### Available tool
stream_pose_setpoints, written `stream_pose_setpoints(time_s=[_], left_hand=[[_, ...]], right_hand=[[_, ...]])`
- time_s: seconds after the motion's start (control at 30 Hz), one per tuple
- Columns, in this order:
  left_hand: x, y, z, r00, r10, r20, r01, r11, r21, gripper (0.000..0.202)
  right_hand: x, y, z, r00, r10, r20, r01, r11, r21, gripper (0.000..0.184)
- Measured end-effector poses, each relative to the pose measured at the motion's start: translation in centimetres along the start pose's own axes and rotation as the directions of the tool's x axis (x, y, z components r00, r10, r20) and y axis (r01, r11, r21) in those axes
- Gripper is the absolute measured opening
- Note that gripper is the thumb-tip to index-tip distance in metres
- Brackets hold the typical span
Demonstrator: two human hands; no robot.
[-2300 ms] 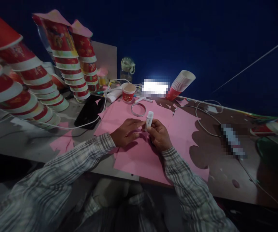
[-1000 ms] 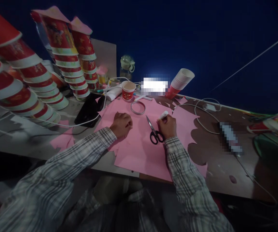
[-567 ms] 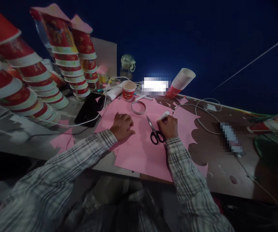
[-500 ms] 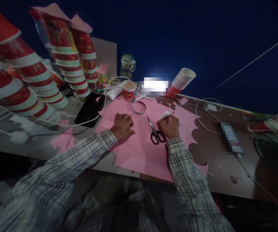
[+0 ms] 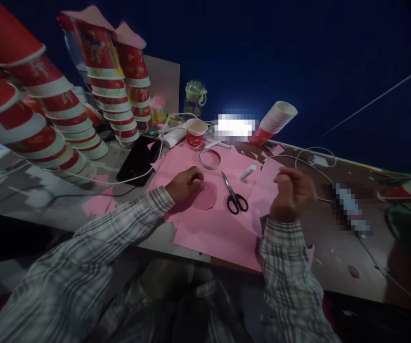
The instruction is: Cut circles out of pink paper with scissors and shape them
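My left hand (image 5: pixel 185 185) has its fingers curled and closed at the upper left edge of a pink paper circle (image 5: pixel 206 197). The circle is above larger pink paper sheets (image 5: pixel 216 233). My right hand (image 5: pixel 292 194) is over the right side of the paper, fingers curled in and slightly blurred, with nothing seen in them. Left of it, a white glue stick (image 5: pixel 247 173) lies on the paper. Black-handled scissors (image 5: pixel 234 195) rest between my hands, blades pointing away from me. Beyond them lies a silvery ring (image 5: pixel 210 159), perhaps a roll of tape.
Tall stacks of red paper cups (image 5: pixel 114 95) stand at left, some topped with pink paper. A single cup (image 5: pixel 196 132) and a bottle (image 5: pixel 194 97) are at the back. Leaning cups (image 5: pixel 275 121), a white cable (image 5: pixel 298 159) and a blurred-out dark object (image 5: pixel 350 209) lie rightward.
My right hand has let go of the glue stick, which now lies on the paper, and has moved right. My left hand has turned, and the pink circle shows beside it.
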State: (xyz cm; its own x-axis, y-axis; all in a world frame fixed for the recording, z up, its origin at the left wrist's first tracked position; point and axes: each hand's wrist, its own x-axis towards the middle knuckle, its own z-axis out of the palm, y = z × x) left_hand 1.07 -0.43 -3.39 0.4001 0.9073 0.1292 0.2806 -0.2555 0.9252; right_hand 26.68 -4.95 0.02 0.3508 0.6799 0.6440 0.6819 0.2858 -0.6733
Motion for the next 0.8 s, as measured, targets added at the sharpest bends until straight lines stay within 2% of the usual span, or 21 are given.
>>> stream_pose_setpoints(time_s=[0.03, 0.07, 0.1, 0.17, 0.23, 0.3, 0.33, 0.4, 0.53, 0.6, 0.7, 0.8], left_hand=[[0.0, -0.1, 0.1, 1.0, -0.001, 0.008, 0.002, 0.994, -0.109, 0.022], [0.0, -0.2, 0.1, 1.0, -0.005, 0.016, 0.008, 0.98, -0.2, 0.028], [0.1, -0.3, 0.2, 1.0, -0.009, 0.025, 0.016, 0.963, -0.268, 0.034], [0.2, -0.5, 0.2, 0.999, -0.017, 0.04, 0.029, 0.942, -0.335, 0.043], [0.4, -0.5, 0.2, 0.999, -0.012, 0.035, 0.023, 0.939, -0.343, 0.046], [0.4, -0.5, 0.1, 1.0, -0.009, 0.017, 0.014, 0.94, -0.34, 0.048], [0.4, -0.4, 0.0, 1.0, -0.011, 0.009, 0.013, 0.941, -0.339, 0.048], [0.4, -0.2, -0.1, 1.0, -0.027, 0.0, 0.025, 0.943, -0.332, 0.048], [0.5, 0.1, -0.2, 0.993, -0.12, 0.007, 0.118, 0.953, -0.278, 0.036], [0.5, 0.2, -0.3, 0.985, -0.166, 0.052, 0.174, 0.948, -0.267, 0.026], [0.4, 0.2, -0.3, 0.97, -0.201, 0.14, 0.232, 0.937, -0.263, 0.019], [0.3, 0.3, -0.3, 0.958, -0.226, 0.175, 0.27, 0.915, -0.299, 0.021]], right_hand=[[-0.4, -0.7, 0.4, 0.993, -0.03, 0.115, 0.015, 0.991, 0.131, 0.025], [-0.8, -1.3, 1.0, 0.959, -0.06, 0.278, -0.007, 0.972, 0.233, 0.024], [-1.2, -1.8, 1.7, 0.905, -0.069, 0.42, -0.06, 0.956, 0.286, 0.026], [-2.0, -2.4, 3.1, 0.762, -0.001, 0.647, -0.22, 0.94, 0.26, 0.03], [-2.6, -2.7, 4.1, 0.661, 0.073, 0.747, -0.311, 0.933, 0.184, 0.026], [-3.0, -2.6, 4.7, 0.622, 0.114, 0.775, -0.336, 0.933, 0.132, 0.018], [-3.1, -2.6, 4.8, 0.621, 0.124, 0.774, -0.336, 0.934, 0.121, 0.017], [-3.2, -2.4, 4.9, 0.652, 0.13, 0.747, -0.318, 0.941, 0.113, 0.018], [-3.3, -2.1, 4.9, 0.763, 0.106, 0.638, -0.216, 0.972, 0.097, 0.018], [-3.3, -1.9, 4.9, 0.804, 0.104, 0.585, -0.184, 0.98, 0.079, 0.018], [-3.4, -1.8, 5.0, 0.836, 0.127, 0.534, -0.191, 0.979, 0.067, 0.019], [-3.5, -1.9, 5.1, 0.841, 0.159, 0.518, -0.238, 0.967, 0.09, 0.019]])
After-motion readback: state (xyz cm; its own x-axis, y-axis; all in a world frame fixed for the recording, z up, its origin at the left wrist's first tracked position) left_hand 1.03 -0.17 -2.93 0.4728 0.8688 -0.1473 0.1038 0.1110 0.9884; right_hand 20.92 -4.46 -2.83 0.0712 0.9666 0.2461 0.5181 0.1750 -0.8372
